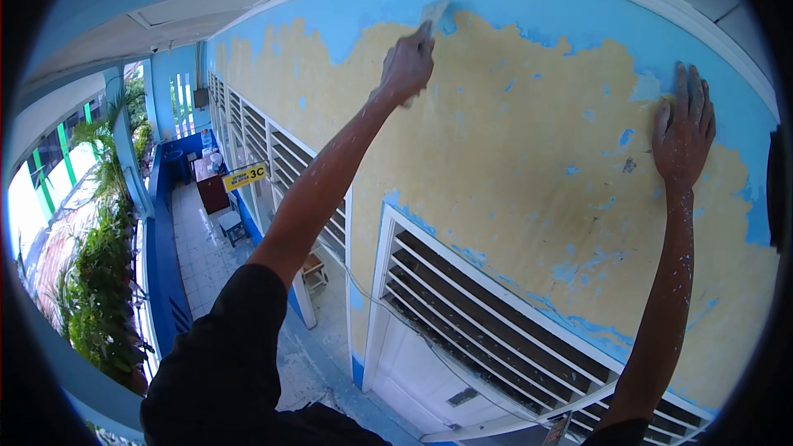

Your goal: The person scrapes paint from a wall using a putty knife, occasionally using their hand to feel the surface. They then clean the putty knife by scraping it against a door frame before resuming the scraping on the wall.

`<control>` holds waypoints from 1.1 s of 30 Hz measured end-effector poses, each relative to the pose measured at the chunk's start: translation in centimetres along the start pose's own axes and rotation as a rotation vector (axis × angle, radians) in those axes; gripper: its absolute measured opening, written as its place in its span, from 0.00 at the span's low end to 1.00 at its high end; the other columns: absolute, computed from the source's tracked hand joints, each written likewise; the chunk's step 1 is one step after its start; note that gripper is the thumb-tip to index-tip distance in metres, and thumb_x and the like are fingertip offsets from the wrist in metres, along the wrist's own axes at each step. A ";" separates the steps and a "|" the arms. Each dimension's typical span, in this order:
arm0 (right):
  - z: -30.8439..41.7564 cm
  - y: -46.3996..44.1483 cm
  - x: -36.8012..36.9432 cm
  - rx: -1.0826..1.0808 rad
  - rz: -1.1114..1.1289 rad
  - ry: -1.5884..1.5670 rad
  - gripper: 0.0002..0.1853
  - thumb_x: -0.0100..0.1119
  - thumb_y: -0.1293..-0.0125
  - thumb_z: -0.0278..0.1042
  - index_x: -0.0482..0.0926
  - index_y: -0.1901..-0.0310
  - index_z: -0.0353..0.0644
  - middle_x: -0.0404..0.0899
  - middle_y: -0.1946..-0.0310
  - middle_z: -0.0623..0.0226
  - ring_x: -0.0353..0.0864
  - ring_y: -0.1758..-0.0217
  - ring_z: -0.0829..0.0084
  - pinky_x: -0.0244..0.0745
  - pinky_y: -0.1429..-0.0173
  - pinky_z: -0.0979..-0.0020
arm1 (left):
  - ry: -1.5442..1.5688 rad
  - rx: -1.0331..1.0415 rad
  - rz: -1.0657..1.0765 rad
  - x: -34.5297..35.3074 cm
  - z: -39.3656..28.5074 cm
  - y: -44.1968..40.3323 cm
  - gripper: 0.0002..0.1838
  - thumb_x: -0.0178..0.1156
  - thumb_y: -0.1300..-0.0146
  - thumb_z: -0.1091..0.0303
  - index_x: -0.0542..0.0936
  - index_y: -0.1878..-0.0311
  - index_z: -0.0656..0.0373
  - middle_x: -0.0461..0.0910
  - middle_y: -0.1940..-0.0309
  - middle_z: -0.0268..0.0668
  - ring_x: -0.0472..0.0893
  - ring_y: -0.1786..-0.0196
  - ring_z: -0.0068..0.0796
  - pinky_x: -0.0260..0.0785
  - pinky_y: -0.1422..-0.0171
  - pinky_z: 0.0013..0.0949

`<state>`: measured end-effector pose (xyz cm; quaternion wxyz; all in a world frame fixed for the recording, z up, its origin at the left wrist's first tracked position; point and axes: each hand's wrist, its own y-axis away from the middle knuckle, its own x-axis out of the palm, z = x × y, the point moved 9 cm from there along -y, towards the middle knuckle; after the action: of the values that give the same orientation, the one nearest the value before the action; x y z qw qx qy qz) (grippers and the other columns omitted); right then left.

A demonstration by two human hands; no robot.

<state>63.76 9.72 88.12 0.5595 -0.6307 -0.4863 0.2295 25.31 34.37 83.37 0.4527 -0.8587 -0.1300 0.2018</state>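
My left hand [407, 68] is raised high and closed around the handle of a paint scraper [434, 11]. The flat blade meets the wall where the light blue paint [380, 8] borders a bare yellowish patch [496, 116]. Further right, my right hand [685, 128] lies on the wall with its fingers pointing up and its thumb out to the left, holding nothing. Its fingertips rest on blue paint. Small blue remnants dot the yellowish surface between the hands, and pale flecks cover both forearms.
Below the wall patch is a white-framed louvred vent [487, 322] above a white door [413, 359]. A yellow sign [245, 177] juts out over the corridor. Along the tiled floor [194, 256] stand a desk [211, 190] and a stool [232, 225]. Plants [99, 281] line the left side.
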 end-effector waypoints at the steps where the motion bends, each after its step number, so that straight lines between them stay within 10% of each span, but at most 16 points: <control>1: 0.0 0.0 0.0 0.001 -0.004 -0.001 0.33 0.52 0.26 0.37 0.61 0.20 0.58 0.63 0.21 0.68 0.61 0.17 0.60 0.57 0.16 0.50 | -0.049 0.059 0.037 0.3 0.1 0.9 0.24 0.50 0.23 0.63 0.76 0.28 0.56 0.84 0.76 0.48 0.84 0.81 0.40 0.82 0.67 0.44; 25: 0.1 0.0 0.1 -0.011 -0.022 0.031 0.34 0.51 0.26 0.36 0.60 0.19 0.59 0.63 0.20 0.68 0.61 0.18 0.60 0.57 0.16 0.52 | -0.097 0.161 0.065 2.5 1.7 -0.4 0.22 0.50 0.23 0.64 0.78 0.32 0.63 0.83 0.74 0.45 0.82 0.82 0.35 0.77 0.78 0.40; 30: 0.1 0.0 0.1 -0.023 0.000 0.004 0.34 0.51 0.26 0.36 0.60 0.19 0.59 0.62 0.20 0.69 0.60 0.17 0.60 0.56 0.16 0.52 | 0.495 -0.205 -0.032 1.6 4.9 -2.5 0.19 0.52 0.23 0.61 0.81 0.41 0.65 0.80 0.79 0.41 0.82 0.83 0.34 0.76 0.77 0.42; 33: 0.1 0.1 0.0 -0.018 -0.011 -0.009 0.35 0.52 0.26 0.35 0.60 0.19 0.59 0.63 0.20 0.69 0.60 0.17 0.60 0.56 0.16 0.52 | 0.313 -0.115 -0.075 0.1 4.5 -0.1 0.19 0.52 0.22 0.60 0.81 0.41 0.65 0.79 0.80 0.40 0.81 0.83 0.33 0.76 0.76 0.41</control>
<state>63.65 9.77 88.00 0.5530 -0.6319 -0.4944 0.2247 23.31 37.72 81.13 0.4248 -0.8987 -0.1012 0.0410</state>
